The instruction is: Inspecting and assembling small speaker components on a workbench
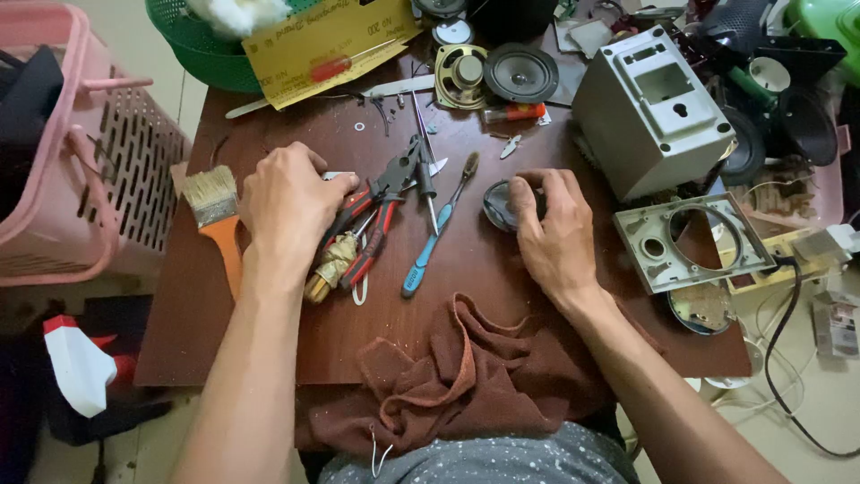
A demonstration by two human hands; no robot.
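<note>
My left hand [287, 202] rests on a pile of tools at the left middle of the brown table [269, 341], its fingers curled over the red-and-black handles of pliers [376, 211]. My right hand [551, 229] lies to the right, its fingers closed around a small round dark speaker part [497, 206] that sits on the table. Between the hands lie a blue-handled brush [434, 242] and a thin screwdriver [425, 175].
A paintbrush with an orange handle [219, 220] lies at the left edge. A grey plastic speaker box [649, 112], its grey front panel [690, 242], loose speakers [520, 72], a brown rag [457, 372], a pink basket [67, 152] and a green basket [202, 45] surround the work area.
</note>
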